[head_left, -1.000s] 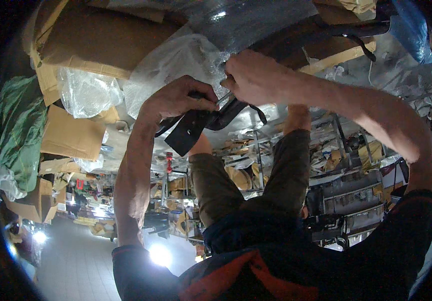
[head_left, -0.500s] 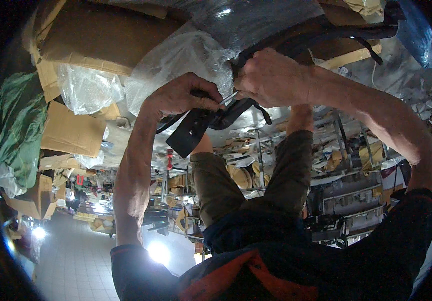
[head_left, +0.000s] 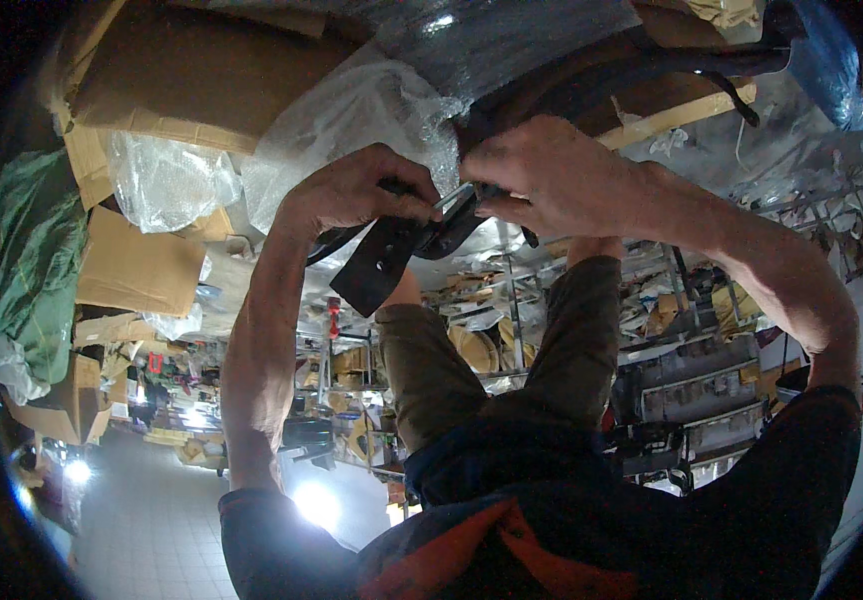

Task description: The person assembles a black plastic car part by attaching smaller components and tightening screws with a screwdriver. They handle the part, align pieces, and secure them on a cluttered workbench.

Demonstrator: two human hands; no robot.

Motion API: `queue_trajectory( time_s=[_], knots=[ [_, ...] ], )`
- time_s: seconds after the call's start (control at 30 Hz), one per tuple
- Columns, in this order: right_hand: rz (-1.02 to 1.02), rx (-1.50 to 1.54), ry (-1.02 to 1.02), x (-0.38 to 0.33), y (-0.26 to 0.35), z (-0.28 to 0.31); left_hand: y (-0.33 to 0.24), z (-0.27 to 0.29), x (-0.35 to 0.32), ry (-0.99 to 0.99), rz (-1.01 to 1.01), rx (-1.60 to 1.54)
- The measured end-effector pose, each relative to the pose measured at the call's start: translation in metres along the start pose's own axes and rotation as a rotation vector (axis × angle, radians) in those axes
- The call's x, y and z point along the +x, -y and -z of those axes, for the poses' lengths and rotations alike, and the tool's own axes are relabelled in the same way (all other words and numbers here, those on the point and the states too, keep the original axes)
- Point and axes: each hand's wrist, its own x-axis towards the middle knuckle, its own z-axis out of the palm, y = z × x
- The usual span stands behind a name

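My left hand (head_left: 359,190) is closed in a pinch on a black strap (head_left: 376,268), whose wide flat end hangs below the fingers and shows small shiny studs or holes. A thin silver metal piece (head_left: 454,198) lies slantwise between my two hands, close to the left fingertips; its kind is unclear. My right hand (head_left: 541,180) has its thumb and fingers around a dark section of the strap beside the metal piece. Part of that grip is hidden by the fingers. Behind the right hand, a long black padded band (head_left: 641,85) runs toward the upper right.
Clear bubble wrap (head_left: 346,125) and a large cardboard box (head_left: 201,75) are beyond my hands. More cardboard (head_left: 141,260) and a green plastic sheet (head_left: 36,265) stand at the left. A blue plastic bag (head_left: 836,70) is at the far right. Cluttered metal shelving (head_left: 691,370) appears lower down.
My right hand has shifted slightly down, and its fingers have loosened from a tight fist to a wider pinch. The left hand has stayed nearly in place on the strap.
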Motion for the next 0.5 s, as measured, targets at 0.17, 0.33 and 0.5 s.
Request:
queue_trajectory(
  time_s=[0.17,0.33,0.5],
  knots=[
    [0.165,-0.144,0.101,0.004,-0.009,0.000,0.002,-0.001,0.000,-0.022,0.009,-0.028],
    [-0.076,-0.057,0.044,0.015,-0.006,-0.009,0.002,-0.002,-0.001,-0.055,0.000,0.003],
    [-0.332,0.100,0.220,0.043,-0.010,-0.017,0.001,-0.004,-0.002,-0.067,0.047,0.080]
  ],
)
